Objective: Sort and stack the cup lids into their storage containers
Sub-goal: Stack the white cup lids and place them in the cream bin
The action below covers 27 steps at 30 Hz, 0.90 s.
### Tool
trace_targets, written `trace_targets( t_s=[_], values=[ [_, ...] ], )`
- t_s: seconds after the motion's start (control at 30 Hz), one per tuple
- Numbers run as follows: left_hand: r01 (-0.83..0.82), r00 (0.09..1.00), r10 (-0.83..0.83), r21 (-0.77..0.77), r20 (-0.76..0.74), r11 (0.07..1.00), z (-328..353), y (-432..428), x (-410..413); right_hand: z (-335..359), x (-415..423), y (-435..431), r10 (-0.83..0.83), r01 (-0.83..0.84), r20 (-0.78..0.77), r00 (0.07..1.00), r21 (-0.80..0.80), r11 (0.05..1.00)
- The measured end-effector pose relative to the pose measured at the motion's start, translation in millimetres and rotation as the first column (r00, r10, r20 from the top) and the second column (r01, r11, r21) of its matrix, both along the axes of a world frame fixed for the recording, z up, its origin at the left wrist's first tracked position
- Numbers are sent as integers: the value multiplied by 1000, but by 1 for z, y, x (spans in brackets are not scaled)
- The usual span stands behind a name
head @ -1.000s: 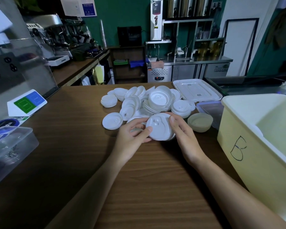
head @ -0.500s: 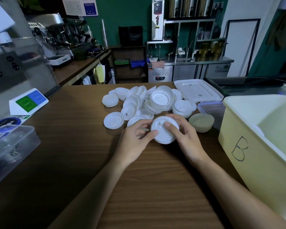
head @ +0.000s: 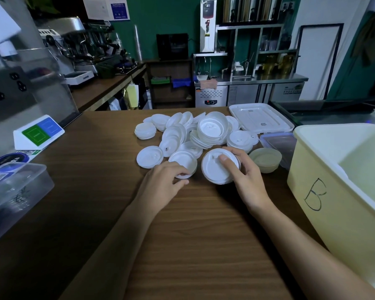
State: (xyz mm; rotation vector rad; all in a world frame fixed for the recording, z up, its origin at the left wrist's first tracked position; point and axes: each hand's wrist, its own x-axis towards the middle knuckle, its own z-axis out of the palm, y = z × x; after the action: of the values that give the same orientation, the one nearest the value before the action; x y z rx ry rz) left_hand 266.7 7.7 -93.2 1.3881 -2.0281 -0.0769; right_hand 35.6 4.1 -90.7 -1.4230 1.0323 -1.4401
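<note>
Right hand (head: 245, 178) clasps a lid stack (head: 214, 167) resting on the counter (head: 204, 234). Left hand (head: 165, 184) pinches a loose lid (head: 182, 161) (seemingly the same size). Align the rims squarely before nesting.

We're in a café behind the bar, espresso machine (head: 74, 40) on side counter (head: 104, 89), steel undercounter fridge (head: 247, 94), hot-water dispenser (head: 207, 24), payment QR stand (head: 38, 132).
</note>
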Motion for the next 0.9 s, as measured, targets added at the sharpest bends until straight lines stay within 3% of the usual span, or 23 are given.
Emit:
trace_targets(
  t_s=[0.43, 0.7, 0.9],
  values=[
    [-31, 999, 30, 16, 41, 999, -4, -3, -1, 4, 0, 4, 67, -68, 33, 997, 37, 997],
    [-53, 996, 58, 74, -69, 996, 2, 2, 1, 4, -3, 3, 86, -86, 22, 996, 49, 995],
    [-54, 997, 57, 58, -42, 997, 1, 3, -1, 2, -2, 3, 81, -82, 15, 997, 55, 995]
  ],
)
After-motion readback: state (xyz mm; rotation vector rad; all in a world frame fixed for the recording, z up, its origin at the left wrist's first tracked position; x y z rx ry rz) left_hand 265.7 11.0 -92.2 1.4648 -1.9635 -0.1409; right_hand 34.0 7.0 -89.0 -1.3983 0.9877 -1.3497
